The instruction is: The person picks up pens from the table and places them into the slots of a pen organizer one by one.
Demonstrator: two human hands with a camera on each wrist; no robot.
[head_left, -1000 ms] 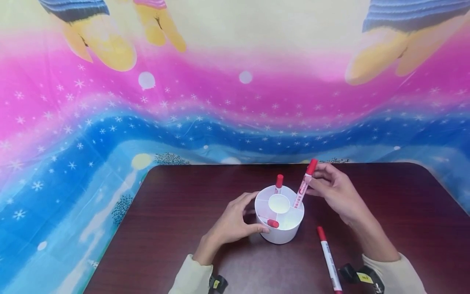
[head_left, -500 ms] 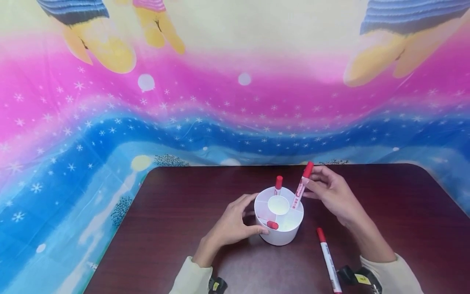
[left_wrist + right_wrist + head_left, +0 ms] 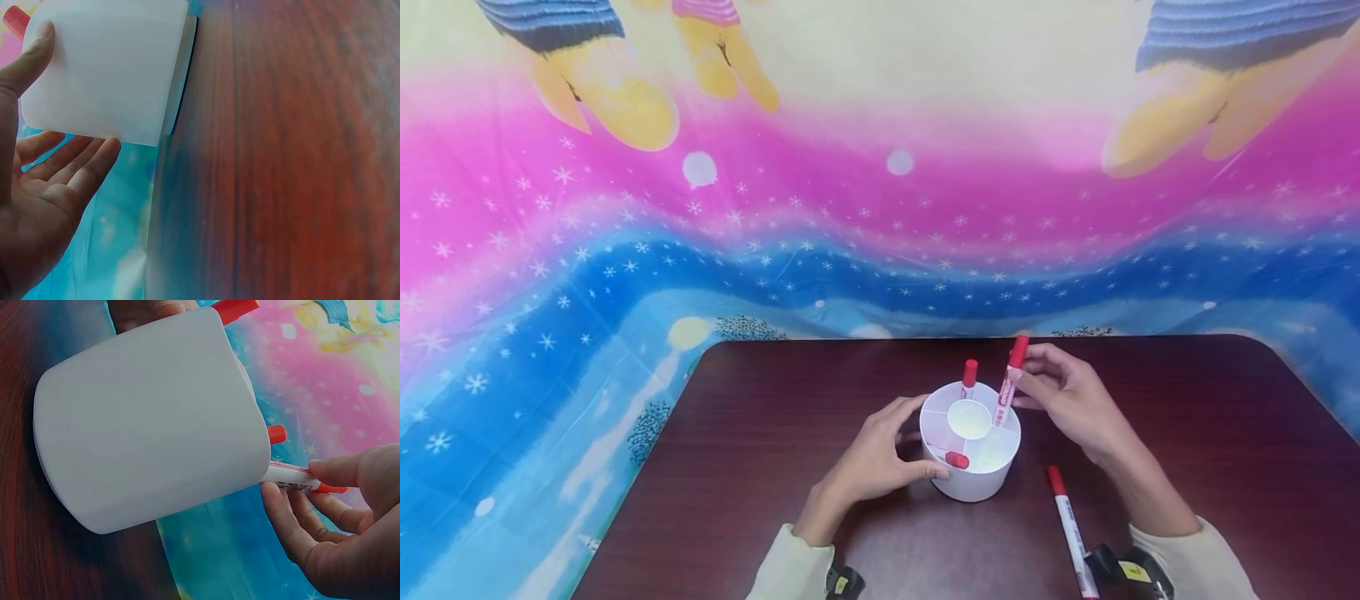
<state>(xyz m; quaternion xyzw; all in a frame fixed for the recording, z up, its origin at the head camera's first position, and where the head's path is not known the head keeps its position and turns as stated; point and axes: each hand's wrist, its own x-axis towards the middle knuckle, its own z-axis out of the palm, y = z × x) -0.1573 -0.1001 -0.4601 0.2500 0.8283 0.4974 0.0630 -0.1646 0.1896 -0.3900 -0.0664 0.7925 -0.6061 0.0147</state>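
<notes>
A white round pen holder (image 3: 973,487) with a central cup and divided outer compartments stands on the table. My left hand (image 3: 874,454) grips its left side, thumb in front and fingers behind, with the holder's wall (image 3: 103,69) filling the upper left wrist view. My right hand (image 3: 1070,402) pinches a red-capped white marker (image 3: 1005,393), cap up and tilted, its lower end inside the rear right of the holder. In the right wrist view, thumb and fingers touch that marker (image 3: 292,477). Another red-capped marker (image 3: 970,375) stands at the back; one (image 3: 957,459) leans in front left.
One more red-capped marker (image 3: 1071,525) lies on the dark wooden table (image 3: 760,417), between the holder and the right forearm. A black wrist strap (image 3: 1131,569) is close to its lower end. Behind the table hangs a colourful printed cloth (image 3: 880,208).
My right hand has moved left and slightly down, and the pinched marker has sunk a little deeper into the holder, standing more upright. The left hand keeps its grip.
</notes>
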